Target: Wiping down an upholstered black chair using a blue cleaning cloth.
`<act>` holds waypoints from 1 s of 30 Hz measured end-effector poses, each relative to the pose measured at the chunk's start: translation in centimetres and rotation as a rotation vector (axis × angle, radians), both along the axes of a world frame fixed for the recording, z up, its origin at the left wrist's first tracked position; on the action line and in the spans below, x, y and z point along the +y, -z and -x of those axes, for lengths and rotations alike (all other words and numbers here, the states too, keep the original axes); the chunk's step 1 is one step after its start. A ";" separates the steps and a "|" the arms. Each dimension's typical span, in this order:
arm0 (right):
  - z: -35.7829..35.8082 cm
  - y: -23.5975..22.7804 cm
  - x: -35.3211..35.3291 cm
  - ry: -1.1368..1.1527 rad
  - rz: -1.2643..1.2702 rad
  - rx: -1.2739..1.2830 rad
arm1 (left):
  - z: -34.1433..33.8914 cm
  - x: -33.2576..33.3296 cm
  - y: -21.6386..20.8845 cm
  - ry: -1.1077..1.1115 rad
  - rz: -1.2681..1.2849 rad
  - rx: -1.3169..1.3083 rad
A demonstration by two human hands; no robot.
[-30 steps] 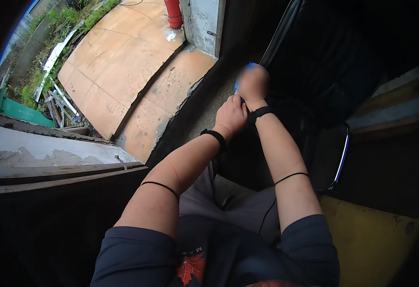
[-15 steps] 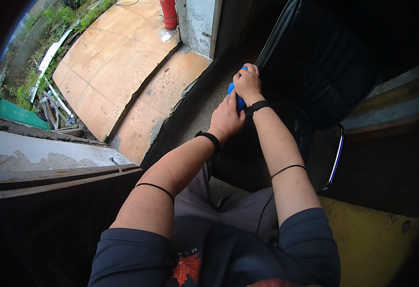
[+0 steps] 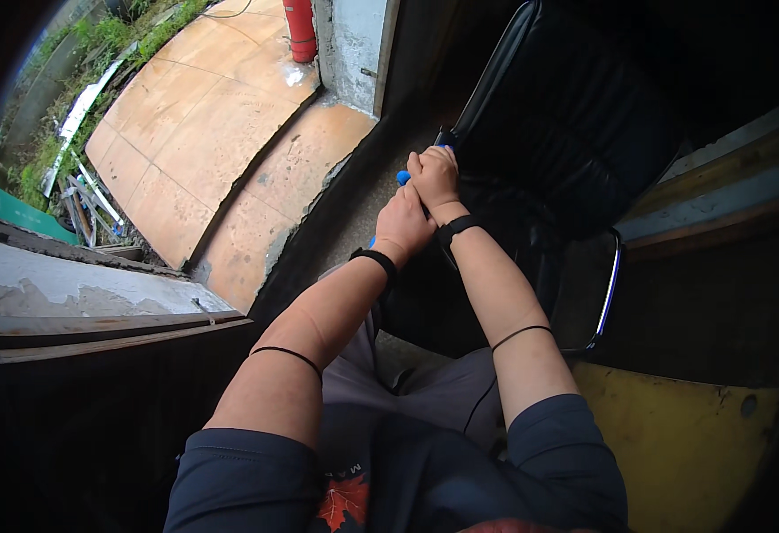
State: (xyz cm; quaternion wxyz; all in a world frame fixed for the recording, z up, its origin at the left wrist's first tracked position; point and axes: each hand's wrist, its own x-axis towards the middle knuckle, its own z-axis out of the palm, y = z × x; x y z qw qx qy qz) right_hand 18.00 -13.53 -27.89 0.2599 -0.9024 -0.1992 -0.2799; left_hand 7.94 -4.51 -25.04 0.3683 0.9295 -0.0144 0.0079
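A bunched blue cloth [image 3: 403, 178] shows in small patches around my two hands, which hide most of it. My right hand [image 3: 434, 178] is closed over it at the far end of the near armrest [image 3: 445, 137] of a black office chair [image 3: 567, 133]. Just nearer and to the left, my left hand [image 3: 405, 220] is closed on the same cloth, its fingers touching the right hand. A bit of blue also shows beside the left wrist. Most of the armrest is covered by my hands.
The chair's other armrest [image 3: 610, 289] has a chrome edge. A yellow board [image 3: 674, 435] lies at the lower right, with wooden planks [image 3: 718, 191] above it. Left of me is a doorway with tiled paving [image 3: 176, 133], a red pipe [image 3: 300, 31] and a peeling white door [image 3: 87, 289].
Both hands have shifted slightly left and nearer in the picture, together with the whole scene. Less blue cloth shows between them, and the dark armrest end now shows past the right hand.
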 end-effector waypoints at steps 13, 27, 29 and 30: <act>-2.9 -0.2 -1.4 0.328 -0.305 0.054 | 0.0 0.0 0.6 0.007 0.007 -0.151; 2.1 -0.7 -2.9 0.323 -0.408 0.558 | 0.1 0.2 0.7 0.013 0.015 -0.135; 3.2 -1.1 -3.2 0.303 -0.368 0.593 | 0.0 0.1 0.6 0.027 0.036 -0.111; 3.4 -1.3 -2.9 0.307 -0.368 0.592 | 0.0 0.0 0.7 0.026 0.036 -0.126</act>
